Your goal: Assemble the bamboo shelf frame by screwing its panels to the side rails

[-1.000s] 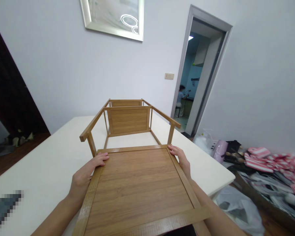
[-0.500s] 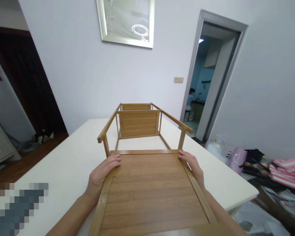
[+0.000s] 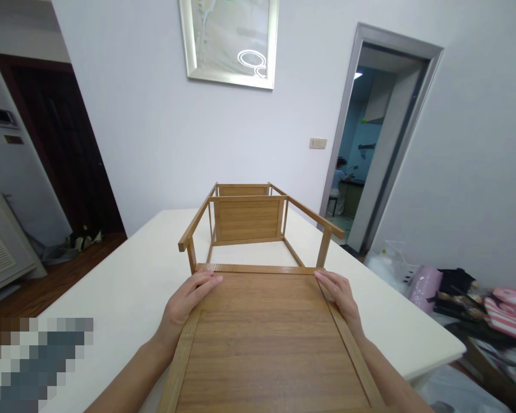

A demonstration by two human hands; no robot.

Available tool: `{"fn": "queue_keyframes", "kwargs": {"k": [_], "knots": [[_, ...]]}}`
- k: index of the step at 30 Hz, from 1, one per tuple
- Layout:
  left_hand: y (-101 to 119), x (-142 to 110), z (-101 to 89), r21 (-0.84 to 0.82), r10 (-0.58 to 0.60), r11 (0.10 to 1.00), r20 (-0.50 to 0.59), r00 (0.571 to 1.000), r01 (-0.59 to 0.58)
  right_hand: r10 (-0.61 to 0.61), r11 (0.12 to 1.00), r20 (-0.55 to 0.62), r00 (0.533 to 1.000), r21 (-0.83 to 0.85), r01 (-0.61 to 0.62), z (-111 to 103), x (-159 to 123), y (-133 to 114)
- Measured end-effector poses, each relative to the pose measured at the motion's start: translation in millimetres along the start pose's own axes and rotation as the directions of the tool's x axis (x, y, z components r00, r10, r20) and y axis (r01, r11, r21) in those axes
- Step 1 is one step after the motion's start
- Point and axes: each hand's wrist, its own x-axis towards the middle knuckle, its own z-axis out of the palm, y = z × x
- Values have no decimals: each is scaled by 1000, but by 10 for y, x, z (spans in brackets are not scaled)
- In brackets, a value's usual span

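Head view is showing a wooden panel (image 3: 266,338) reaching between the person's two hands, its far bar (image 3: 258,268) running just at the fingertips. At the panel's far left corner the left hand (image 3: 190,299) is lapping over the rim, its fingers bending onto the top face and parting slightly; at the far right corner the right hand (image 3: 340,295) is resting its fingers close together. Both thumbs are hiding, so how firmly the hands are clasping cannot be told. Beyond the panel a wooden frame (image 3: 249,221) is lying on a white table (image 3: 413,321); whether it is joining the panel is unclear. Bare tabletop is stretching left of the panel, while on its right more surface is running out to the table's edge, with a pink roll (image 3: 423,289) lying past it. A wall (image 3: 249,132) is bounding the space beyond the frame. Compared with a second ago, the hands are keeping to the same corners, the left fingers are spreading a little more, and a dark door (image 3: 64,137) left of the panel is showing more fully.
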Motion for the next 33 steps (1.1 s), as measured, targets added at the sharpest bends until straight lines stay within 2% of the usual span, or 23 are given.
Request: {"fn": "queue_keyframes", "kwargs": {"k": [4,8,14,18,20,24,25,27,28,31,33], "knots": [[-99,-34,27,33,23,999,38,999,-24,20,1000,83,996,-14,-19,-9,2,28],[-190,-54,30,30,3,1000,74,997,-5,30,999,113,993,18,-32,-3,-3,56],[-155,-35,1,-27,-41,999,100,994,44,69,994,166,984,68,-81,21,-13,133],[-109,-8,-38,-76,-111,990,118,987,120,27,994,259,965,92,-53,-20,16,224],[-106,3,-47,-125,-171,973,157,973,192,26,989,265,964,135,-64,-33,33,230],[-60,5,2,-216,-334,900,215,918,378,142,973,150,978,159,-166,2,37,114],[-28,5,26,-215,-401,872,205,893,441,189,968,128,974,142,-206,15,33,67],[57,13,74,-217,-557,786,159,815,579,279,953,99,955,94,-289,34,25,-23],[102,22,93,-247,-599,745,162,784,620,312,945,88,946,70,-319,36,23,-60],[220,70,115,-341,-657,653,191,730,677,339,939,82,937,40,-343,27,29,-123],[270,105,105,-341,-696,610,201,689,715,341,938,102,934,34,-346,20,36,-130]]}}
